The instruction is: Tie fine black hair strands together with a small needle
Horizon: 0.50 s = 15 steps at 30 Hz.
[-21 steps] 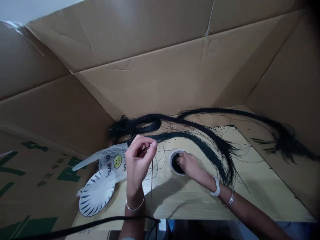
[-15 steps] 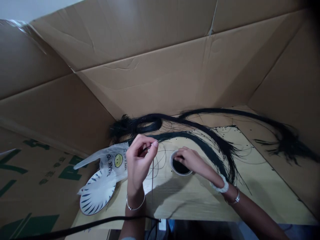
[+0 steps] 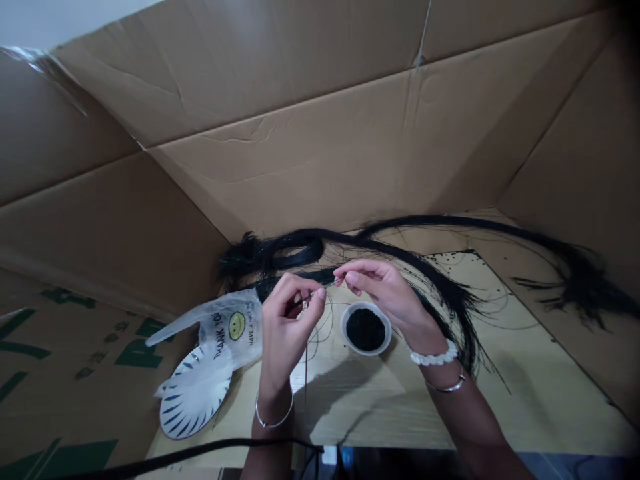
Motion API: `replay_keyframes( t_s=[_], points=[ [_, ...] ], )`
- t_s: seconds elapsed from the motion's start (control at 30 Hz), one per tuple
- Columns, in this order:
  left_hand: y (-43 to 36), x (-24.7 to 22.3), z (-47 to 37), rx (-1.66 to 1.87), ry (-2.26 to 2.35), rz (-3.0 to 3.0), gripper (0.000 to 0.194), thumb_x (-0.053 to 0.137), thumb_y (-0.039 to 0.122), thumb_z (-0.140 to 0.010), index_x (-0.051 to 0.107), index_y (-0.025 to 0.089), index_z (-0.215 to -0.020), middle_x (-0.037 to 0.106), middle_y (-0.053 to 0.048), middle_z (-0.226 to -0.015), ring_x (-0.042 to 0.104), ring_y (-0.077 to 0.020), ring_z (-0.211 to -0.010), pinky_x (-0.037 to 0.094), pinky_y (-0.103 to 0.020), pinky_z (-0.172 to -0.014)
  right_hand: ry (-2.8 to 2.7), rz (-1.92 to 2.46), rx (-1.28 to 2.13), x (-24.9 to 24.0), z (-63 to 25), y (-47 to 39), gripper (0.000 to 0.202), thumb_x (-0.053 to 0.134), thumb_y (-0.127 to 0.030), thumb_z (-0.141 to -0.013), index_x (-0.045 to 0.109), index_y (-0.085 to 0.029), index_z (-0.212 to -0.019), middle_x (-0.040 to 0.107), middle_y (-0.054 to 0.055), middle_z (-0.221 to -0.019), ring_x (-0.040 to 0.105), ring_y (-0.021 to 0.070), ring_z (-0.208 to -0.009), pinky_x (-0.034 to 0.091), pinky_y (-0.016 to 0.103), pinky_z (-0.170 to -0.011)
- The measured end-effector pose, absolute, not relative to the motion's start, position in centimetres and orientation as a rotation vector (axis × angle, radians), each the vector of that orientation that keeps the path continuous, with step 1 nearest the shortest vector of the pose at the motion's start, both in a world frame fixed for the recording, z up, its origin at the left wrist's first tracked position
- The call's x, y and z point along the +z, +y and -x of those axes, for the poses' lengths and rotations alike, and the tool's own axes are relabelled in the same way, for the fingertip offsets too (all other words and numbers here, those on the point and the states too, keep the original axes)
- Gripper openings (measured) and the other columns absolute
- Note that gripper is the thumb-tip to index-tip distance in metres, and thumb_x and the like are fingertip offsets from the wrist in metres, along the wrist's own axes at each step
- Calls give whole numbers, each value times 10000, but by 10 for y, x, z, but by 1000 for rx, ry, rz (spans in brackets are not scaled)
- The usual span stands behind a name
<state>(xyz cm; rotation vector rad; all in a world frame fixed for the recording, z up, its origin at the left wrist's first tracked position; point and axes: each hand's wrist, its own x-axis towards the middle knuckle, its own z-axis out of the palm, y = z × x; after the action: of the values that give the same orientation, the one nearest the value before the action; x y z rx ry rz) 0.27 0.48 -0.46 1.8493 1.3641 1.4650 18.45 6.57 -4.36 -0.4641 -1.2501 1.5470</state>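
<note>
My left hand (image 3: 291,319) is closed in a pinch on a thin dark strand (image 3: 306,373), whose end hangs below the palm. Close by, my right hand (image 3: 383,290) brings thumb and forefinger together near the left fingertips; a tiny dark thing seems to be between them, too small to name. Just below the right hand stands a white bowl (image 3: 345,335) holding a mass of tiny black pieces (image 3: 365,329). Loose fine strands curl on the table between the hands.
Long black fibre bundles (image 3: 385,245) lie along the back of the table (image 3: 390,407). A striped plate (image 3: 195,393) and a plastic bag (image 3: 235,327) are at left. Cardboard walls (image 3: 300,160) surround the table. A black cable (image 3: 200,448) crosses in front.
My right hand has come out of the bowl and moved up and left to the left fingertips. The left hand keeps its pinch on the strand, shifted slightly right.
</note>
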Motion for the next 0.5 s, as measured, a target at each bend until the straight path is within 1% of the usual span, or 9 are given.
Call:
replay_keyframes(
  t_s=[0.2, 0.37, 0.5],
  points=[
    [6, -6, -6, 1489, 1391, -1866, 108, 717, 206, -946, 691, 216, -842, 591, 19, -806, 524, -111, -739, 393, -263, -659, -1260, 449, 1551, -43, -187, 66, 94, 792, -308, -947, 840, -303, -1027, 771, 2, -927, 655, 99, -838, 460, 200, -713],
    [6, -7, -6, 1511, 1378, -1884, 104, 718, 201, -945, 693, 218, -846, 594, 21, -804, 525, -111, -737, 398, -267, -668, -1283, 426, 1546, -46, -187, 70, 111, 779, -303, -960, 834, -318, -1055, 777, -6, -959, 680, 94, -901, 484, 192, -774],
    [5, -8, -7, 1515, 1367, -1895, 97, 717, 201, -948, 695, 224, -857, 603, 18, -819, 529, -116, -749, 395, -269, -663, -1323, 441, 1508, -46, -186, 70, 102, 773, -299, -964, 833, -322, -1042, 780, -11, -973, 696, 99, -921, 504, 206, -827]
  ],
)
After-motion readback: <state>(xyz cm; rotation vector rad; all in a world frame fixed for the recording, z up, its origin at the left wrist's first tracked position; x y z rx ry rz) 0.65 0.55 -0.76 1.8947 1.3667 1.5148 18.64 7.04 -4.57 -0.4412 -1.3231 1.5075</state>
